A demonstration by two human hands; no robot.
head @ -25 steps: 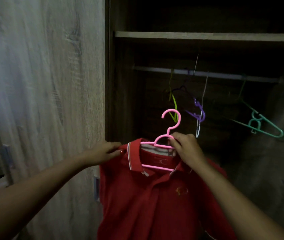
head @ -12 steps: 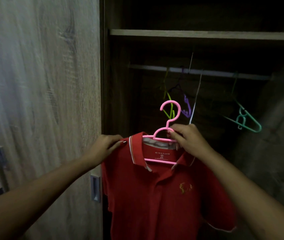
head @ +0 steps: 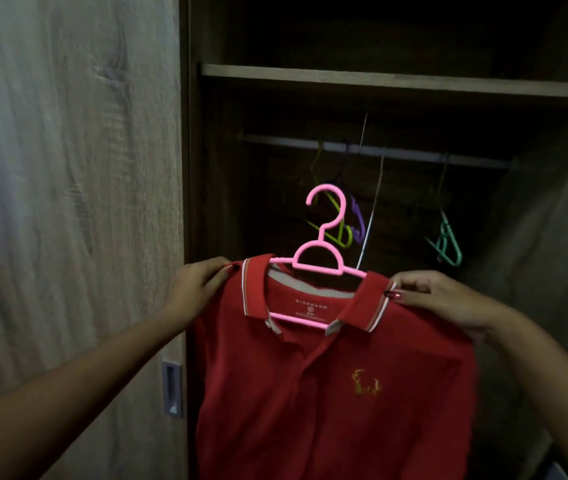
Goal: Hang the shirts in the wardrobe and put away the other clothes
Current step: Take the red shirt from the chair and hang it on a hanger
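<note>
Both hands hold one garment in front of the open wardrobe. Left hand (head: 203, 289), at centre left of the frame, pinches the shoulder of the red polo shirt (head: 310, 393) just beside the collar, fingers curled onto the fabric. Right hand (head: 441, 299), at centre right, pinches the opposite shoulder in the same manner, with the thumb against the collar edge.

The shirt hangs front-facing across the lower centre of the frame. Its collar has white edge stripes, and a small gold emblem sits on the chest at lower right of the placket. The shirt is mounted on a pink hanger (head: 317, 254): the arms run under the shoulders, the lower bar crosses the open neck, and the hook stands upright above the collar. The hook is below the rail (head: 414, 155) and does not touch it.

The rail runs across the upper centre of the frame, under a wooden shelf (head: 379, 81). Bare hangers hang from it: a yellow-green hanger (head: 343, 233) and a purple hanger (head: 358, 220) directly behind the pink hook, a thin pale hanger (head: 372, 209) just to their right, and a teal hanger (head: 448, 244) further right, well apart from the others.

A wood-grain wardrobe door (head: 68, 202) fills the left of the frame. Its recessed metal handle (head: 171, 389) sits at the door's edge, beside the left forearm.
</note>
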